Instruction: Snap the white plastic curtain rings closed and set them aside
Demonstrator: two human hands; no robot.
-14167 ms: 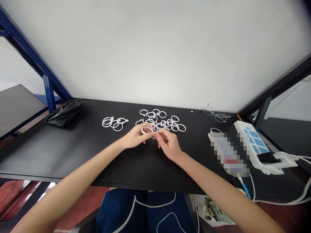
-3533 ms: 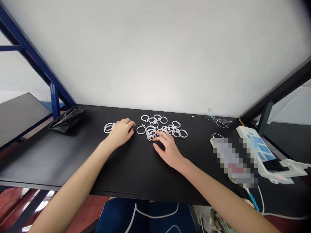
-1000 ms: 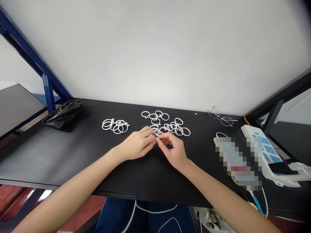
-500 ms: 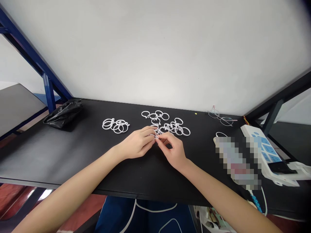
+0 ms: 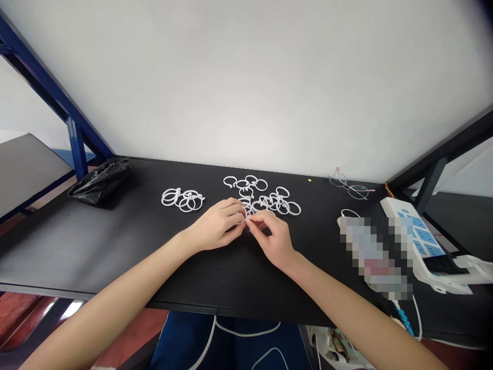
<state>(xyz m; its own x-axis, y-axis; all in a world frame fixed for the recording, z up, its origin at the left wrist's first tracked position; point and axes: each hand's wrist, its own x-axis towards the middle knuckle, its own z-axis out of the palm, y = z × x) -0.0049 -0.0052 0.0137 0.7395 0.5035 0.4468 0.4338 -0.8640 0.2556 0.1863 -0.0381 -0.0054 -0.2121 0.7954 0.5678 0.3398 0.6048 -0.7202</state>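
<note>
Over the black counter (image 5: 215,280), the left hand (image 5: 220,224) curls its fingers around a white ring (image 5: 247,219), and the right hand (image 5: 272,237) pinches the same ring between thumb and forefinger; the fingers hide most of it from me. Just beyond them lies a spread of loose rings (image 5: 272,200), many overlapping. To the left sits a smaller ring cluster (image 5: 180,197), and farther over, a crumpled black bag (image 5: 100,182). Wire-framed glasses (image 5: 347,187) and a white power strip (image 5: 416,236) lie to the right
</note>
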